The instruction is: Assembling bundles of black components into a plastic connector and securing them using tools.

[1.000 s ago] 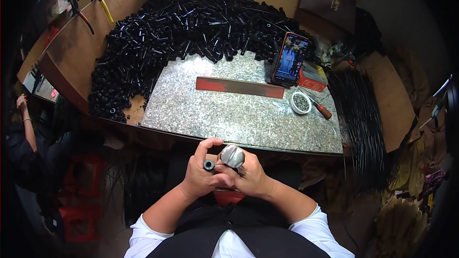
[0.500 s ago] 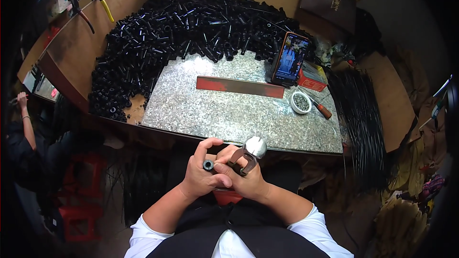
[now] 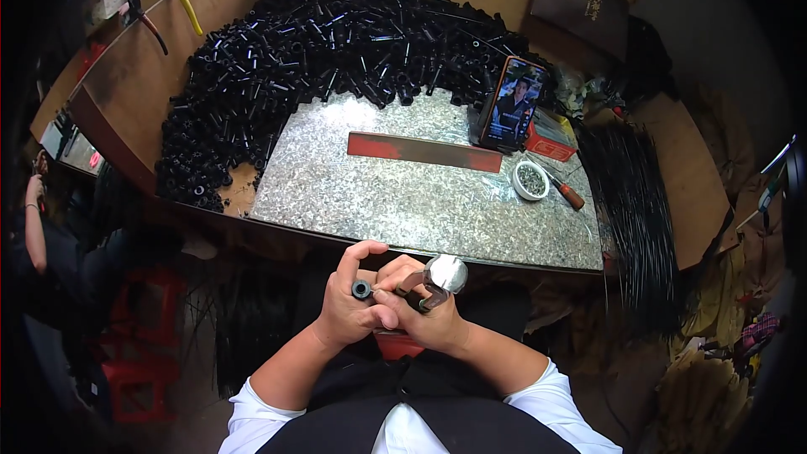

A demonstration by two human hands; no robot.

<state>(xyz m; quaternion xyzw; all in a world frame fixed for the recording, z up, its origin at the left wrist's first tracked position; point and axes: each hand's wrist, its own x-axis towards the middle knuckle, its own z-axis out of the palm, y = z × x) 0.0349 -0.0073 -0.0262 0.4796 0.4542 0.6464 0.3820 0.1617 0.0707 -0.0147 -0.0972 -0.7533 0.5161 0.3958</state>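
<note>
Just off the near table edge, my left hand [image 3: 340, 319] is closed around a short black tube [image 3: 361, 289], its round open end facing up and its index finger raised. My right hand [image 3: 439, 325] grips pincers [image 3: 445, 274] with a shiny rounded silver head and dark handles. The thumb and fingertips of that hand meet right beside the tube, at a small thin piece too tiny to name. Both hands are close together in front of my dark vest.
A large heap of black tubes [image 3: 336, 42] fills the back of the speckled tabletop [image 3: 336, 197]. On it lie a red-and-grey flat bar [image 3: 420, 151], a propped phone [image 3: 508, 109], a white dish [image 3: 530, 181] and a screwdriver [image 3: 572, 195]. Black rods [image 3: 630, 202] hang at right. A co-worker's arm [image 3: 34, 227] shows at far left.
The pincers have tilted and their head has dropped slightly toward me. The tube has shifted slightly left. On the phone the picture has changed, and the co-worker's hand has moved.
</note>
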